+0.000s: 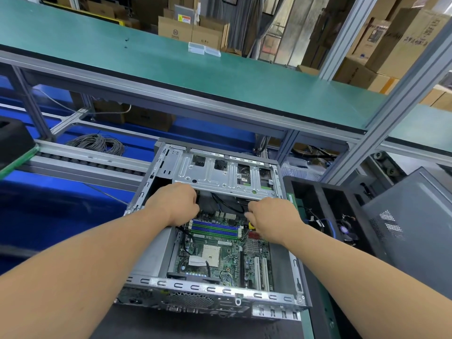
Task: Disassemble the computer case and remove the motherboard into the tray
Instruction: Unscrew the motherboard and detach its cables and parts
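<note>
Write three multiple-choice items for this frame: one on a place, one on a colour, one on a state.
1. Where is the motherboard?
A. Inside the open computer case
B. On the green shelf
C. In the black tray

2. What colours are the memory slots near the hands?
A. Red and white
B. Blue and green
C. All black

3. What is the state of the case's top side?
A. Covered by a panel
B. Taped shut
C. Open, board exposed

Answers: 1 A, the board lies within the case walls. 2 B, blue and green strips run between the left hand and right hand. 3 C, the board shows from above.
</note>
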